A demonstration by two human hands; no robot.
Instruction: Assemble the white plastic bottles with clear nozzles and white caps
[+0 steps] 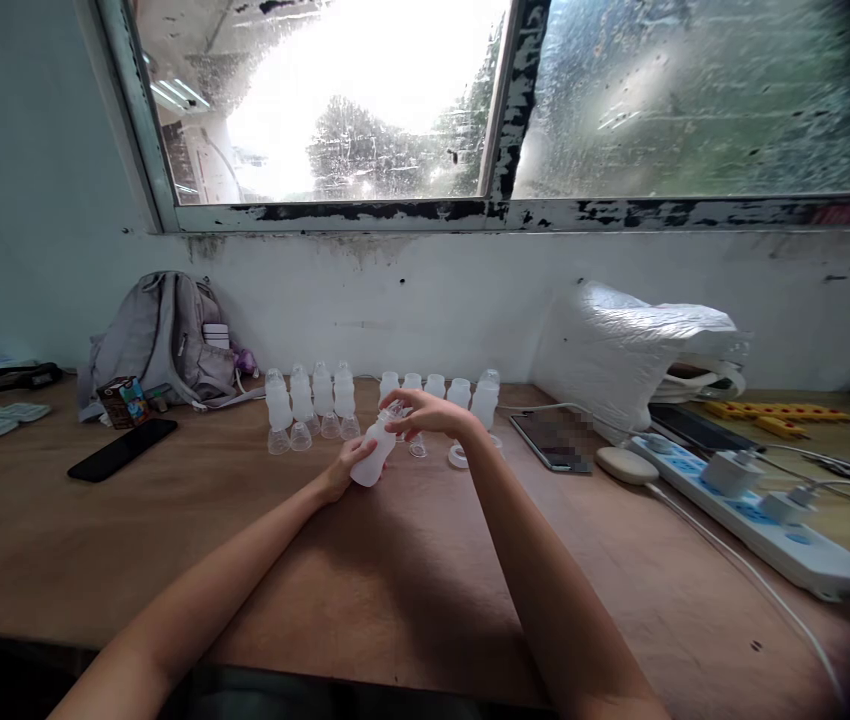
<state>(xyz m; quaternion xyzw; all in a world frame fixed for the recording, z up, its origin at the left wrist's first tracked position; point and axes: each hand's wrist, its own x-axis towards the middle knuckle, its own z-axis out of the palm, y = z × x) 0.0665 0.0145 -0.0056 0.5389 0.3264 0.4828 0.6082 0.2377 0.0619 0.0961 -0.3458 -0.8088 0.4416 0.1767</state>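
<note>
My left hand [341, 472] is wrapped round a frosted white baby bottle [371, 462], which it holds tilted above the table. The fingers of my right hand [425, 414] are closed round the clear top piece at the bottle's mouth, and they partly hide it. Behind to the left stand several similar capped bottles [279, 400], with clear domed caps [300, 436] in front of them. More white bottles [459, 392] stand behind my right hand, and the far right one [485, 398] has a clear top. White rings [458, 456] lie beside my right wrist.
A grey backpack [162, 340], a small drink carton [123, 402] and a black phone [123, 450] are at the left. To the right are another phone [552, 440], a silvery padded bag [605, 350], a round pale charger [626, 465] and a power strip [755, 515] with cables.
</note>
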